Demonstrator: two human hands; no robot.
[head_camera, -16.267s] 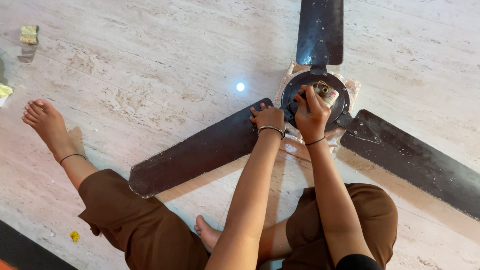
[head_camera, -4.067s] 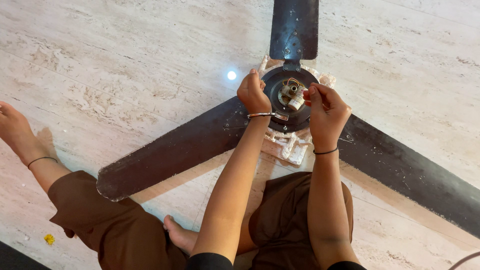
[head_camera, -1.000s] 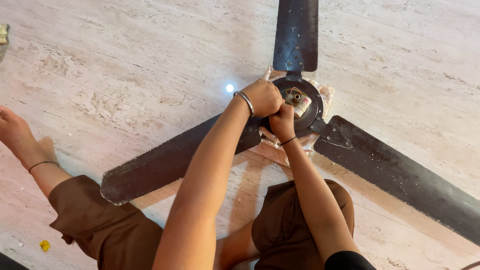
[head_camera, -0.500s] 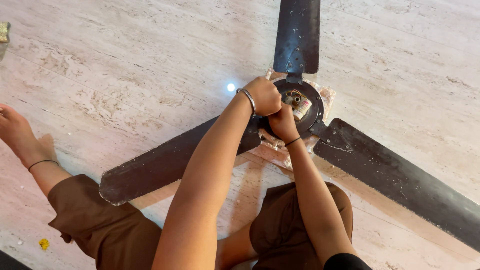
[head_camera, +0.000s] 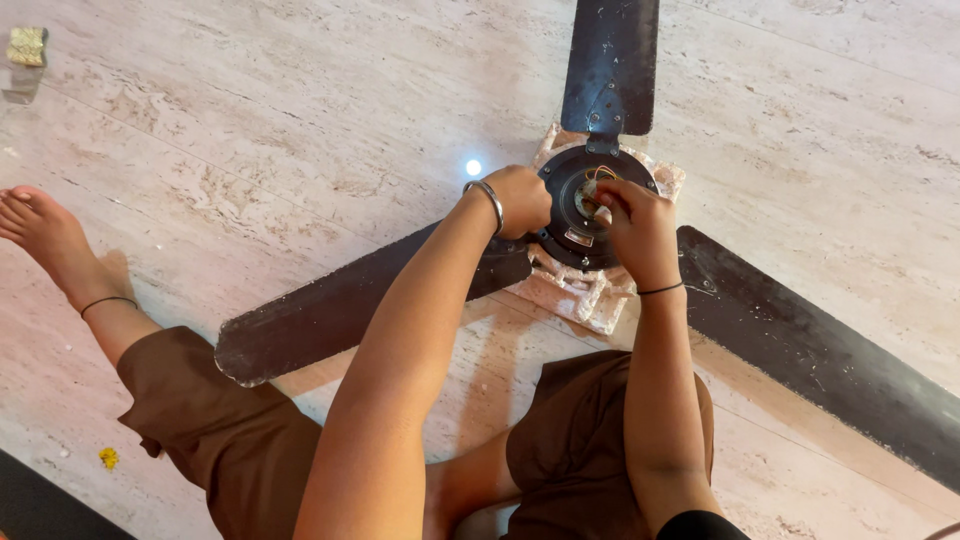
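The left hand (head_camera: 520, 200) grips the rim of the fan motor hub (head_camera: 575, 225); the right hand (head_camera: 635, 225) pinches the wires (head_camera: 597, 175) at its centre. Three dark blades (head_camera: 340, 310) spread outward, white foam (head_camera: 575, 295) beneath, a small yellow scrap (head_camera: 108, 458) far left on the floor.

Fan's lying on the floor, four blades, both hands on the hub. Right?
Not four: the head view shows three blades on the fan. The rest holds: it lies on the floor, with the left hand and right hand on the hub.

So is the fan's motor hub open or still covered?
Open: the motor hub shows bare wires at its centre, under the right hand.
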